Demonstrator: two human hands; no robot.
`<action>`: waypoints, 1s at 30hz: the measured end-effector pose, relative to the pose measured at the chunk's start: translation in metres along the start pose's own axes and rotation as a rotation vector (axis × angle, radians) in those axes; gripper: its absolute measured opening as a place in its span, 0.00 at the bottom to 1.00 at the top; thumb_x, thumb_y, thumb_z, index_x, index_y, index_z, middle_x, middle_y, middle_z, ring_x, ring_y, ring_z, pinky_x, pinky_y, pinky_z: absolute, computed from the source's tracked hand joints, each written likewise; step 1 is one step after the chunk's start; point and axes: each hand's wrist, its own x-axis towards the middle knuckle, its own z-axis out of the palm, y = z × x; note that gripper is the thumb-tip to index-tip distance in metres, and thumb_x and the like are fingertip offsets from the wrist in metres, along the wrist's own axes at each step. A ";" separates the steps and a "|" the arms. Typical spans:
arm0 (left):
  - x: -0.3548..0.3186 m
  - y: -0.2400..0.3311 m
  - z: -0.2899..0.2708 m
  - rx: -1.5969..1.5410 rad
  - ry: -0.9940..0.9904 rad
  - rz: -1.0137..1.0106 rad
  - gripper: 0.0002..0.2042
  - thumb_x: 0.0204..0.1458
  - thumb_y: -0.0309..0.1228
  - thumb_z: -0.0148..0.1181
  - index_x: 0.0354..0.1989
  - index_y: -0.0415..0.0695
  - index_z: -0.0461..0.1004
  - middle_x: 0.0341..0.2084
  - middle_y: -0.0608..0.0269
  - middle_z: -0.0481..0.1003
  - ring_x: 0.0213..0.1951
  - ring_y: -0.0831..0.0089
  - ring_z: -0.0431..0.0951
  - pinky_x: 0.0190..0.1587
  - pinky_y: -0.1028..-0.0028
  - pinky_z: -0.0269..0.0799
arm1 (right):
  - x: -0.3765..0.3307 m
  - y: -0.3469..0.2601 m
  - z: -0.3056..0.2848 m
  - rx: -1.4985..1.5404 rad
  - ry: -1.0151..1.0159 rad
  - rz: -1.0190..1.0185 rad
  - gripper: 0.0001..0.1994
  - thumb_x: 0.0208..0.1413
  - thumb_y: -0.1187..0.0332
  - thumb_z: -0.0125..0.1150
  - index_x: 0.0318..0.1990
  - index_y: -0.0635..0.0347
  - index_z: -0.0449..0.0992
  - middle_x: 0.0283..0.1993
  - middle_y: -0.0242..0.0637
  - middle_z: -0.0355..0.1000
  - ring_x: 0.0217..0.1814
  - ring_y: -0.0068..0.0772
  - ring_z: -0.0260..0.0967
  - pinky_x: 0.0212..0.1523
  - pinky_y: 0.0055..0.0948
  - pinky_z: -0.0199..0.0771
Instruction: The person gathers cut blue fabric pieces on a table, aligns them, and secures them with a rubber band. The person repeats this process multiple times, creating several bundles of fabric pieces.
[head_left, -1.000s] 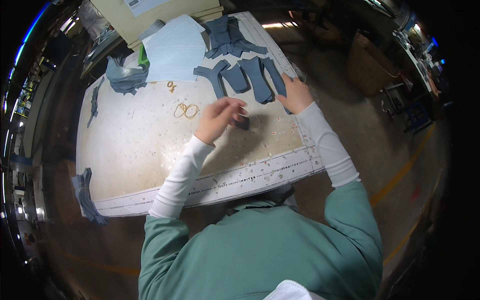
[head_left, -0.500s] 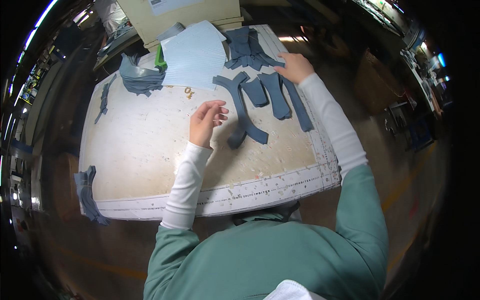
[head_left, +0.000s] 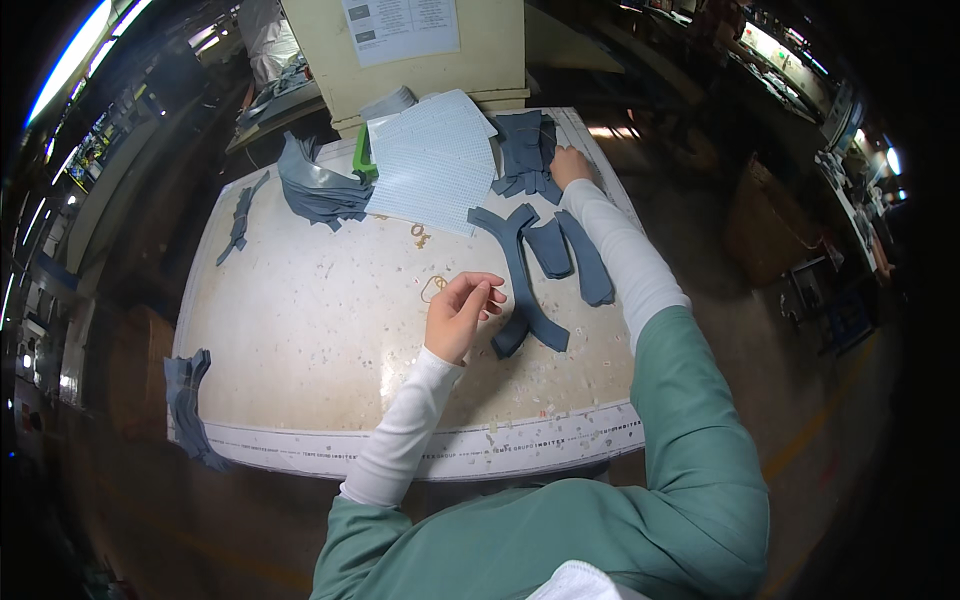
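On a pale, speckled tabletop (head_left: 300,340), the left hand (head_left: 458,312) hovers near the middle, fingers curled, pinching something too small to tell, beside a yellow rubber band (head_left: 433,288). Just right of it lie long grey-blue fabric strips (head_left: 520,275). Farther back, the right hand (head_left: 570,165) rests flat and open on a stack of grey fabric pieces (head_left: 525,150). Beside that stack lie light blue gridded sheets (head_left: 435,165), with crumpled grey fabric (head_left: 315,190) to their left.
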 end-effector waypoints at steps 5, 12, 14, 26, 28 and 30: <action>0.002 0.002 -0.004 0.003 0.019 0.028 0.09 0.56 0.29 0.46 0.39 0.41 0.72 0.28 0.66 0.74 0.29 0.81 0.72 0.32 0.84 0.64 | 0.015 0.020 -0.028 0.301 0.240 0.044 0.12 0.49 0.73 0.50 0.40 0.65 0.75 0.28 0.50 0.74 0.31 0.39 0.75 0.35 0.34 0.75; 0.008 0.000 -0.014 -0.036 0.107 0.040 0.09 0.56 0.29 0.48 0.40 0.38 0.72 0.29 0.64 0.74 0.29 0.81 0.72 0.33 0.85 0.66 | 0.022 0.022 -0.121 0.816 0.223 0.027 0.10 0.52 0.70 0.52 0.40 0.60 0.76 0.24 0.42 0.75 0.23 0.29 0.75 0.28 0.22 0.75; 0.013 0.003 -0.021 -0.051 0.166 0.012 0.10 0.56 0.29 0.46 0.41 0.38 0.71 0.33 0.61 0.75 0.35 0.76 0.75 0.37 0.82 0.68 | 0.008 0.006 -0.154 0.873 0.237 -0.075 0.10 0.53 0.71 0.52 0.41 0.59 0.76 0.23 0.40 0.75 0.24 0.27 0.75 0.28 0.21 0.75; 0.013 0.032 -0.033 -0.503 0.072 0.275 0.27 0.58 0.47 0.38 0.56 0.34 0.58 0.54 0.48 0.64 0.57 0.63 0.62 0.60 0.67 0.55 | -0.174 -0.143 -0.219 0.773 -0.084 -0.946 0.10 0.51 0.69 0.56 0.42 0.56 0.76 0.30 0.37 0.73 0.29 0.33 0.72 0.31 0.26 0.72; 0.013 0.037 -0.043 -0.604 0.133 0.250 0.24 0.58 0.44 0.40 0.53 0.35 0.60 0.53 0.47 0.65 0.56 0.60 0.64 0.57 0.66 0.59 | -0.191 -0.150 -0.213 0.670 -0.248 -0.979 0.11 0.50 0.65 0.58 0.41 0.56 0.76 0.33 0.37 0.71 0.32 0.35 0.72 0.33 0.27 0.72; 0.008 0.041 -0.055 -0.607 0.071 0.150 0.23 0.58 0.44 0.41 0.52 0.35 0.61 0.50 0.49 0.67 0.53 0.61 0.67 0.54 0.68 0.64 | -0.193 -0.157 -0.202 0.817 -0.168 -0.966 0.11 0.50 0.63 0.59 0.40 0.57 0.76 0.34 0.37 0.71 0.31 0.36 0.72 0.33 0.28 0.72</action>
